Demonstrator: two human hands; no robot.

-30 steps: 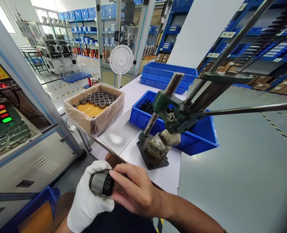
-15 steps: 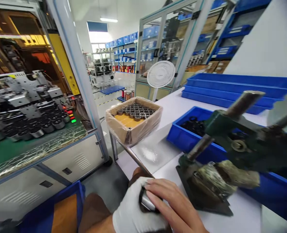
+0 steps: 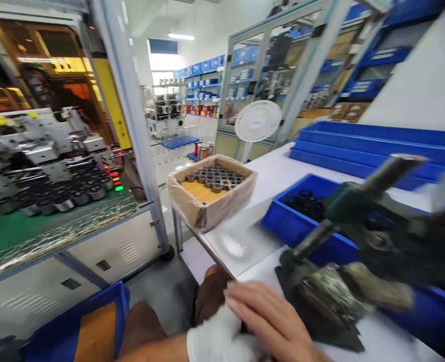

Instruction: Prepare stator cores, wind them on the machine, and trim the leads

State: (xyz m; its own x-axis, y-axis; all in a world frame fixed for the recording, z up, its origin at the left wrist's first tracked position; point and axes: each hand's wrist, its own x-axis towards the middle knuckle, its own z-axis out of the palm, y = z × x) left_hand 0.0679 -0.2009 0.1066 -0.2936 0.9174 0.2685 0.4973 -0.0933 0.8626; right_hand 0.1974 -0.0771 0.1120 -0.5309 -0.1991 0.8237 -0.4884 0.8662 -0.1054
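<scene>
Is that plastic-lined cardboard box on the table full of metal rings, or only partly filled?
Partly filled. The plastic-lined cardboard box has grey metal rings across its far part, while bare yellow sheet shows at the near side.

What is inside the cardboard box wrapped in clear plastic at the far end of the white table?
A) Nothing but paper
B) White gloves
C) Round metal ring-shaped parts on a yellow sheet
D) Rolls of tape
C: the cardboard box holds rows of round metal ring-shaped parts sitting on a yellow sheet, seen through its open top.
</scene>
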